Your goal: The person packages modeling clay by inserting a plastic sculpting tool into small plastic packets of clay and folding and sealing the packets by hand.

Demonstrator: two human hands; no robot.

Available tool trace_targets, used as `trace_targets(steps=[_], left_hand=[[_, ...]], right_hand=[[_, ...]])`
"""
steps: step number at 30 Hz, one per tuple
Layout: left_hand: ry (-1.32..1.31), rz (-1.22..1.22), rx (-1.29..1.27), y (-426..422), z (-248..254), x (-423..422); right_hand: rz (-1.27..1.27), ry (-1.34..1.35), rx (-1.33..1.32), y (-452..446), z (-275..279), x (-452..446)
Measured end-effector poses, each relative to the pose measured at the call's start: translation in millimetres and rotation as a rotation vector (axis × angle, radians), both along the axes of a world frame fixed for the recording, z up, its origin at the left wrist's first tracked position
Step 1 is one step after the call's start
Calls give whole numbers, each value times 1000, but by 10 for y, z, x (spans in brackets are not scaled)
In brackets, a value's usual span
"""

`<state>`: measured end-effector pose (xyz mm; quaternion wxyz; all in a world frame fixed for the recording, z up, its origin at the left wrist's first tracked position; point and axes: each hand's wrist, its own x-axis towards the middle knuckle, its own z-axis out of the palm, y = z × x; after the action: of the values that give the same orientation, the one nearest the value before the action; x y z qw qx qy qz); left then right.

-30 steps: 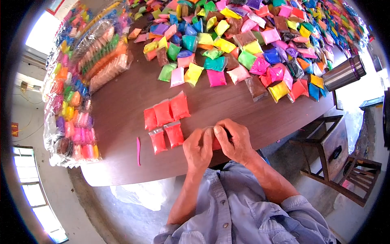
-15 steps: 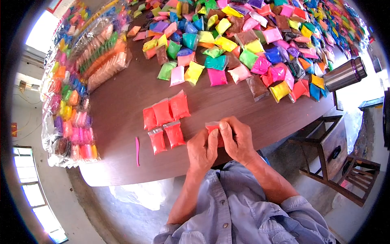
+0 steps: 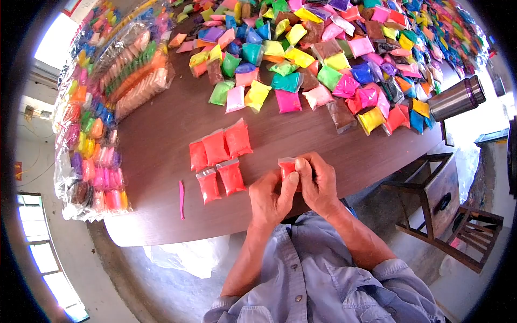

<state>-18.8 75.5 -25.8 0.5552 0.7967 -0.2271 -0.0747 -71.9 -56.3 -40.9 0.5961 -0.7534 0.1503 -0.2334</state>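
Note:
Between my left hand (image 3: 270, 198) and my right hand (image 3: 319, 183) is a small clear packet of red clay (image 3: 287, 166), gripped by the fingers and thumbs of both. My hands cover much of its lower part. Left of them on the table lie several more red packets in two rows: a back row with a red packet (image 3: 237, 138) at its right end, and a front pair whose right packet (image 3: 231, 177) is closest to my left hand. A thin pink plastic tool (image 3: 182, 200) rests farther left.
Many colourful packets (image 3: 288, 100) are heaped across the back of the brown table (image 3: 156, 161). Large clear bags of packets (image 3: 105, 177) line the left side. A steel flask (image 3: 456, 99) lies tilted at the right edge. Beyond it stands a wooden stool (image 3: 436, 199).
The held red packet has shifted slightly right, and more of its top shows above my thumbs. My thumbs have moved a little apart. The packets on the table stay put.

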Motion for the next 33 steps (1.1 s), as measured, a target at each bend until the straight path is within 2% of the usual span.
trace_targets(steps=[11, 14, 23, 25, 33], left_hand=[[-88, 8, 22, 21, -45, 6], [53, 10, -6, 27, -26, -1], [-43, -8, 33, 9, -51, 0], [-151, 4, 50, 17, -64, 16], [-58, -2, 40, 26, -22, 3]], right_hand=[[-20, -13, -65, 21, 30, 32], [-27, -10, -38, 19, 36, 19], [-47, -7, 11, 14, 21, 10], [-44, 12, 1, 10, 43, 12], [-14, -22, -7, -3, 39, 20]])
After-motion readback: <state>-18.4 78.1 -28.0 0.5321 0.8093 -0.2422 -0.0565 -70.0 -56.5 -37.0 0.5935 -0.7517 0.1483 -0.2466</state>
